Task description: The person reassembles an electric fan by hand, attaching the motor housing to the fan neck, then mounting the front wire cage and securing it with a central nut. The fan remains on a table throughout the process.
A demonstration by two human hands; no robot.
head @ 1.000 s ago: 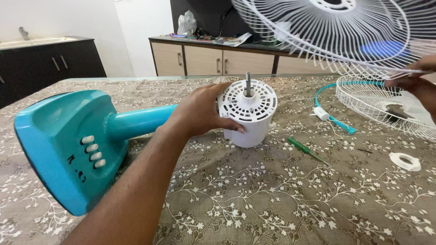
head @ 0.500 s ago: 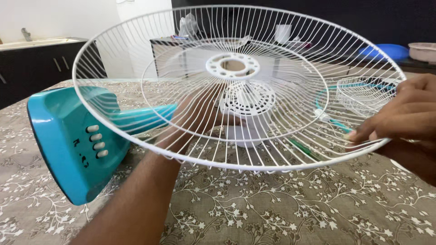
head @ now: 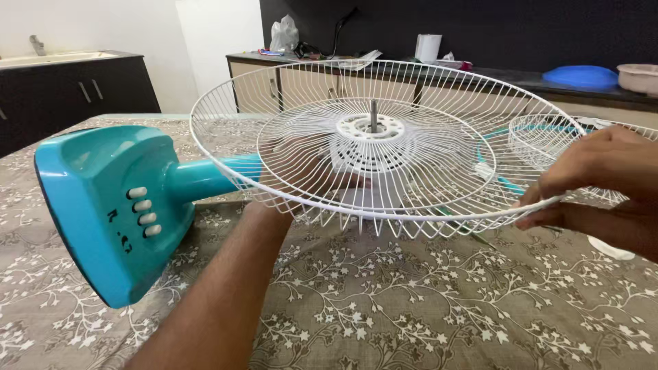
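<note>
Hands are sharing the work over the table (head: pixel 384 315): the right hand (head: pixel 596 181) is pinching the rim of the white wire fan guard (head: pixel 288 181) between thumb and fingers, holding it level with its centre ring sitting around the metal shaft (head: pixel 373 115). Seen through the wires, the left hand (head: pixel 301 171) is wrapping around the white motor housing (head: pixel 373 195), which is standing upright beside the teal fan stand (head: pixel 113 205) lying on its side. Another wire guard (head: pixel 548 140) is lying further right, near the teal cord (head: pixel 510 185).
</note>
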